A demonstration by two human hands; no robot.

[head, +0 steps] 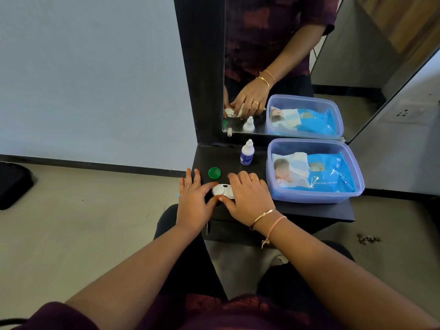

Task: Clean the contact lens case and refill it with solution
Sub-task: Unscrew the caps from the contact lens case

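Both hands are working close together on the case (222, 189): the left hand (192, 198) is pinching its left end between thumb and forefinger, and the right hand (247, 196) is covering the right half with its thumb tucked at the front edge. The case is lying flat near the front of the dark table (226, 158). A green cap (214, 172) is sitting just behind it, a small bottle (247, 153) is standing further back, and a tub (359, 186) of wipes (333, 172) is sitting on the right.

A translucent blue tub (314, 196) is sitting at the right end of the dark shelf (328, 211), holding a blue pack of wet wipes (331, 172). A mirror (357, 67) is standing behind, reflecting the tub. A black bag (13, 184) is lying on the floor far left.
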